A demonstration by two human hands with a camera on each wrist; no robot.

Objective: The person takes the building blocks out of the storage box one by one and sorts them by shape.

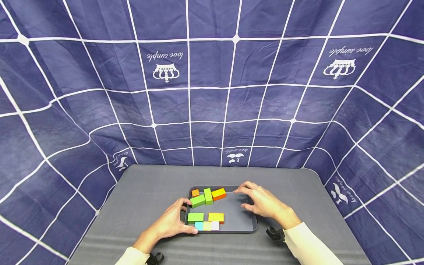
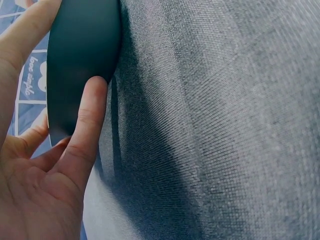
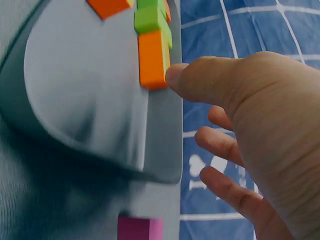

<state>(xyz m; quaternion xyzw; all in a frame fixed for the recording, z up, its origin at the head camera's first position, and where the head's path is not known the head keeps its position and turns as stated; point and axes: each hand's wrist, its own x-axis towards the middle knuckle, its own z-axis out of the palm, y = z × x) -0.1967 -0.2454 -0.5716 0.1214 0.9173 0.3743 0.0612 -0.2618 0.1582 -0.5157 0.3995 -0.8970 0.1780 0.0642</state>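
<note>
A shallow dark grey tray (image 1: 236, 213) holds several coloured blocks. My left hand (image 1: 173, 218) grips its left side, thumb at the near corner and fingertips over the rim. In the left wrist view, one finger lies along the outer wall of the tray (image 2: 82, 55). My right hand (image 1: 263, 201) hovers over the tray's right part, fingers apart and holding nothing. Nearest to it is an orange block (image 1: 218, 194), beside an upright-looking green block (image 1: 208, 196). Another green block (image 1: 198, 201) slants near the left rim, with a small orange cube (image 1: 195, 192) behind.
Along the tray's near side sit a green block (image 1: 195, 218), a yellow-orange block (image 1: 216, 218), and blue (image 1: 198, 226), yellow (image 1: 207, 226) and white (image 1: 215, 225) cubes. A magenta block (image 3: 134, 228) lies outside the tray. A blue gridded cloth (image 1: 212, 106) surrounds the grey table (image 1: 149, 191).
</note>
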